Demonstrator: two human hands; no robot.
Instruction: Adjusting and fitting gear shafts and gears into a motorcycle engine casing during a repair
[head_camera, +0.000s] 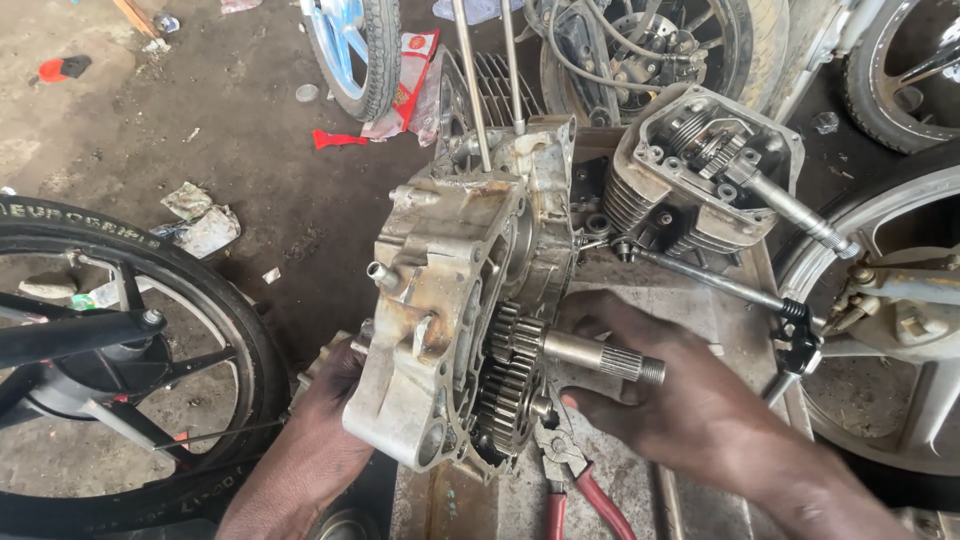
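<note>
The engine case (450, 310), grimy grey metal with toothed gears (510, 385) and a splined shaft exposed, stands upright at the desk's (690, 300) left edge; left hand (325, 425) grips its back, right hand (660, 385) cups the shaft (600, 355).

Greasy workbench (700, 300) carries crankcase (450, 300), cylinder head (700, 170), red-handled pliers (570, 480).

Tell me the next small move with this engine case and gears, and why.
Probably ease the splined shaft and gears outward with the right hand. That hand already sits around the shaft, while the left hand braces the engine case from behind, standing on edge.
</note>
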